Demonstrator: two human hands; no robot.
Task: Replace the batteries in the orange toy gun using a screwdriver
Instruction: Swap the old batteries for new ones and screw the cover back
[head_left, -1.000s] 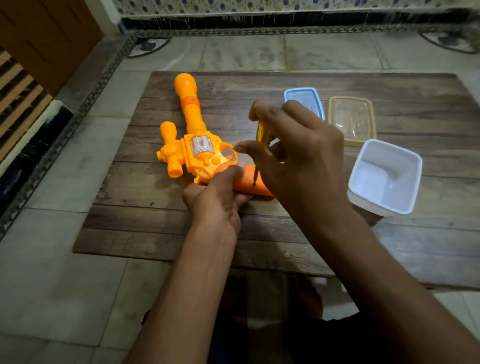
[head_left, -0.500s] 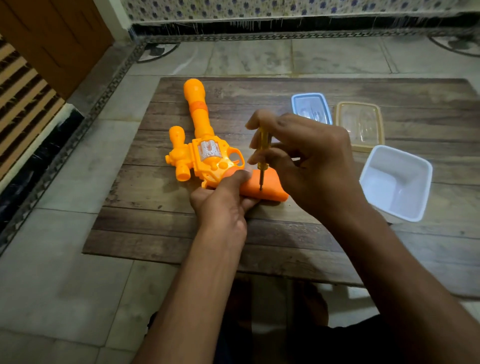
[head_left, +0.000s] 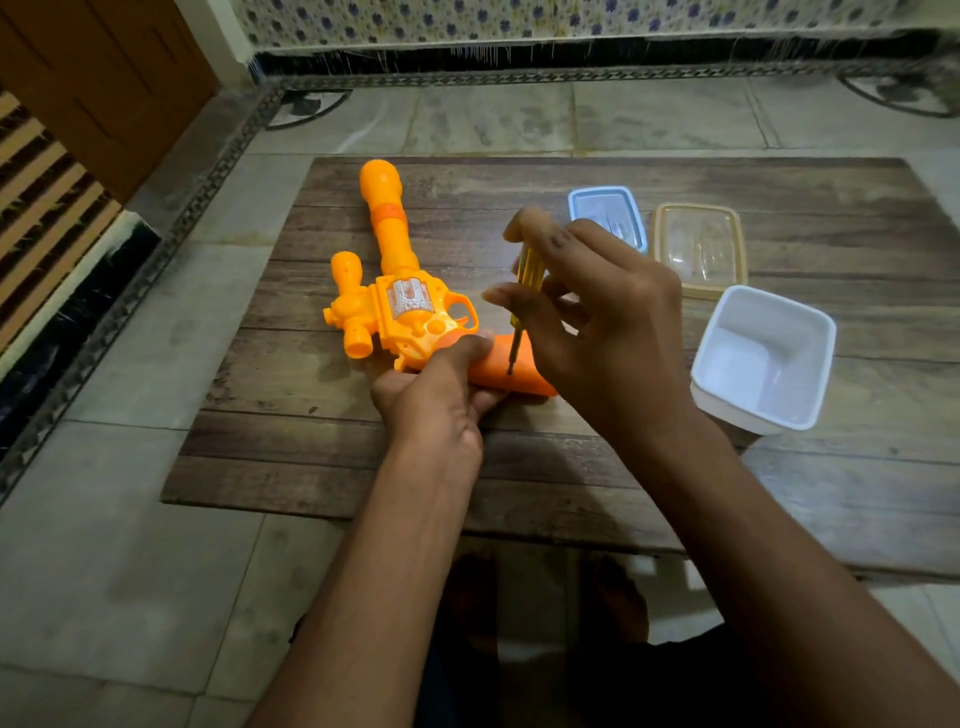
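The orange toy gun (head_left: 395, 291) lies on its side on the wooden board (head_left: 571, 467), barrel pointing away from me, its darker orange grip toward the right. My left hand (head_left: 436, 400) holds the grip at its near side, thumb pressed on top. My right hand (head_left: 597, 322) pinches a yellow-handled screwdriver (head_left: 525, 291) upright. The screwdriver's dark tip stands on the grip's upper face.
A white square tub (head_left: 763, 358) stands to the right of my right hand. Behind it lie a beige-rimmed clear lid (head_left: 698, 249) and a blue-rimmed clear lid (head_left: 608, 213). The board lies on a tiled floor (head_left: 130, 571); a wooden door (head_left: 104, 78) is at far left.
The right hand has shifted its fingers on the screwdriver handle while the tip stays on the grip. The left hand and the gun have stayed in place.
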